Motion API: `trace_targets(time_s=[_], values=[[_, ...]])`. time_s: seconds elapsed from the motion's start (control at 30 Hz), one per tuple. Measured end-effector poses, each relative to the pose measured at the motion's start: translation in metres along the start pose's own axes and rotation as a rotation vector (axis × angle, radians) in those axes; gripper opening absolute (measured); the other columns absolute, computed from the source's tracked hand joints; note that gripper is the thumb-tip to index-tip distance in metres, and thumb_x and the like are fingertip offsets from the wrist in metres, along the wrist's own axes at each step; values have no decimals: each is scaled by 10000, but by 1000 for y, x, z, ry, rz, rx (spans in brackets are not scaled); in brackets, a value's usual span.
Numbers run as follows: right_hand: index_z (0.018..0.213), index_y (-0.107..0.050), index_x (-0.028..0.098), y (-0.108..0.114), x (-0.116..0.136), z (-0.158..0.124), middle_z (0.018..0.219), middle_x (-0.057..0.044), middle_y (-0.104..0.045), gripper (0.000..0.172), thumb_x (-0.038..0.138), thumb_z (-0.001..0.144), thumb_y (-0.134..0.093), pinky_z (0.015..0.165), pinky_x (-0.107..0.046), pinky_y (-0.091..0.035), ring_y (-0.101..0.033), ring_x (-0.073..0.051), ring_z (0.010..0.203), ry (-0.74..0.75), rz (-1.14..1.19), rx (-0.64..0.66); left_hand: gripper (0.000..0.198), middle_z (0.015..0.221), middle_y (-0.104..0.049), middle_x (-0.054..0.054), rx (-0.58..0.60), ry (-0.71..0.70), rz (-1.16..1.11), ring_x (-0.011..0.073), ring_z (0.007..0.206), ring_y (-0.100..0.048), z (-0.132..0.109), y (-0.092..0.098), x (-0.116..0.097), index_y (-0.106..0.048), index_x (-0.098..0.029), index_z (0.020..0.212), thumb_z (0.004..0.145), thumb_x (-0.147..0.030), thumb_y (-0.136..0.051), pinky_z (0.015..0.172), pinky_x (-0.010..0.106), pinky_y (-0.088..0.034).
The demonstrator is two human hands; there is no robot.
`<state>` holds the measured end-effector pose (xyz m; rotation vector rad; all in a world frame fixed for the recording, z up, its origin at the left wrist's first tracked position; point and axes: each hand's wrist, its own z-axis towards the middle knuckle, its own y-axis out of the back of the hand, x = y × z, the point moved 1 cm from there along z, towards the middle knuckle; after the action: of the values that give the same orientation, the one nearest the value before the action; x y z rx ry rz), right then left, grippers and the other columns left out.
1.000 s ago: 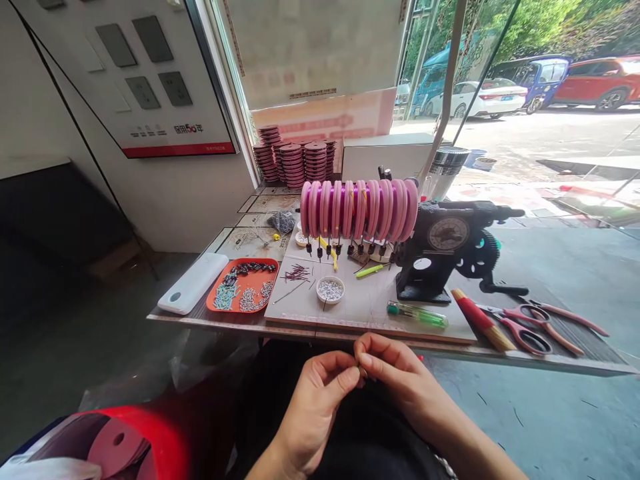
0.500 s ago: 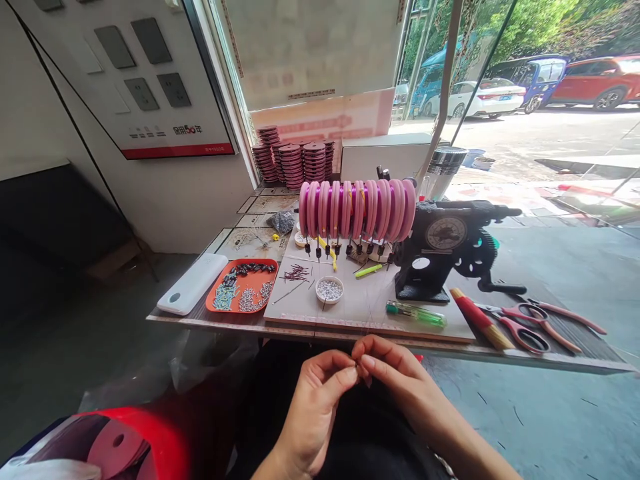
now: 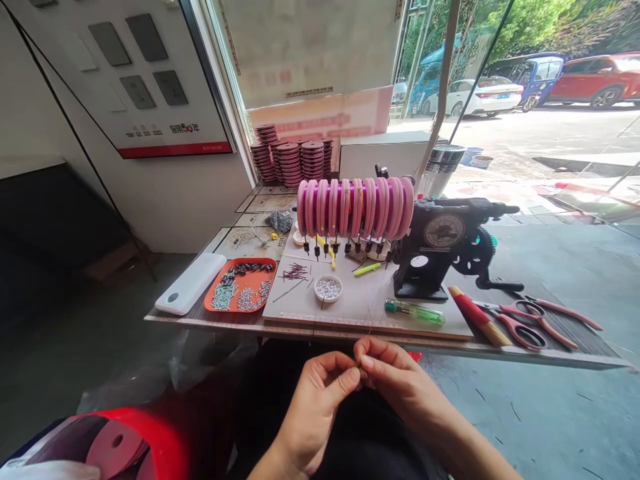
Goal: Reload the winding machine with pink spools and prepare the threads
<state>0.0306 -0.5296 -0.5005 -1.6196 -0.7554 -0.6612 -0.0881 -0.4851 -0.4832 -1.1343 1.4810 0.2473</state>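
Just in front of the table edge, my left hand [image 3: 320,400] and my right hand [image 3: 395,373] meet, thumb and forefinger pinched in each. A thin line [image 3: 369,310] runs down from the row of pink spools [image 3: 355,208] to the fingertips, where both hands grip it. Anything small between the fingertips is too tiny to make out. The spools sit side by side on a black hand-cranked winder [image 3: 443,233], with small black clips hanging below them. A white dish of small beads [image 3: 329,289] stands on the board beyond my hands.
At left an orange tray [image 3: 207,299] holds small parts, beside a white power bank-like block [image 3: 190,285]. A green-handled tool [image 3: 415,311], a brush [image 3: 480,317], scissors [image 3: 525,323] and pliers [image 3: 565,310] lie at right. Spool stacks [image 3: 290,163] stand behind; a red bag [image 3: 167,440] is lower left.
Both hands stay pinched together, with only a slight shift of the fingers to the right. The whole view has moved a little; the table items lie as before.
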Motion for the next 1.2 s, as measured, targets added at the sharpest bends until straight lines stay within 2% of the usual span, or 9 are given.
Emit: trace_targets(time_s=[0.33, 0.47, 0.53, 0.7, 0.8, 0.9, 1.0, 1.13, 1.2], values=[[716, -564, 154, -1, -1, 3, 577, 37, -433, 214, 335, 723, -677, 554, -210, -279, -357, -85, 567, 35, -69, -9, 77, 613, -613, 22, -7, 20, -84, 127, 670, -522, 0, -3, -2, -668, -139, 637, 695, -146, -618, 722, 235, -400], [715, -551, 166, -1, 4, -6, 610, 27, -466, 222, 365, 743, -645, 561, -222, -300, -387, -98, 586, 91, -234, -43, 52, 639, -610, 14, -56, 38, -104, 119, 681, -514, -1, -2, 0, -664, -148, 647, 685, -148, -629, 727, 228, -400], [764, -566, 178, 5, 14, -12, 666, 9, -510, 228, 398, 747, -627, 586, -243, -327, -431, -123, 625, 174, -417, -161, 25, 649, -595, 1, -104, 36, -94, 109, 681, -501, -3, 0, -1, -656, -153, 643, 667, -159, -660, 716, 211, -394], [798, -640, 207, 27, 49, -5, 656, -24, -566, 204, 400, 759, -588, 706, -348, -304, -476, -202, 689, 519, -1118, -719, 86, 648, -544, -9, -109, -51, -28, 102, 681, -469, -8, 3, -10, -632, -159, 617, 660, -205, -691, 698, 191, -387], [730, -671, 214, 27, 54, 12, 538, -16, -540, 160, 361, 736, -608, 715, -372, -269, -476, -219, 660, 494, -1329, -751, 89, 666, -539, -8, -95, -84, -31, 106, 694, -477, -9, 5, -16, -629, -165, 622, 669, -213, -687, 708, 193, -393], [659, -652, 204, 20, 46, 12, 559, -20, -559, 170, 329, 750, -581, 697, -354, -286, -473, -197, 629, 486, -1226, -688, 89, 666, -542, -10, -118, -104, -57, 105, 692, -486, -9, 7, -20, -632, -168, 620, 655, -215, -699, 703, 191, -401], [645, -622, 190, 15, 34, -10, 607, -15, -546, 238, 406, 740, -597, 631, -308, -313, -442, -169, 612, 391, -892, -568, 80, 653, -551, -9, -124, -86, -81, 107, 690, -503, -6, 4, -23, -639, -161, 617, 635, -195, -710, 716, 201, -412], [636, -590, 170, 11, 19, -40, 569, 21, -446, 298, 451, 684, -676, 526, -241, -272, -337, -107, 552, 119, -387, -409, 49, 621, -556, -1, 37, 7, -166, 106, 656, -510, 4, -12, -25, -643, -144, 616, 647, -147, -681, 802, 284, -429], [634, -588, 163, 11, 13, -47, 575, 22, -449, 302, 438, 656, -710, 522, -225, -272, -324, -95, 551, 56, -218, -385, 43, 618, -556, 0, 131, 75, -264, 102, 633, -505, 8, -22, -26, -641, -144, 619, 650, -134, -670, 807, 325, -444]])
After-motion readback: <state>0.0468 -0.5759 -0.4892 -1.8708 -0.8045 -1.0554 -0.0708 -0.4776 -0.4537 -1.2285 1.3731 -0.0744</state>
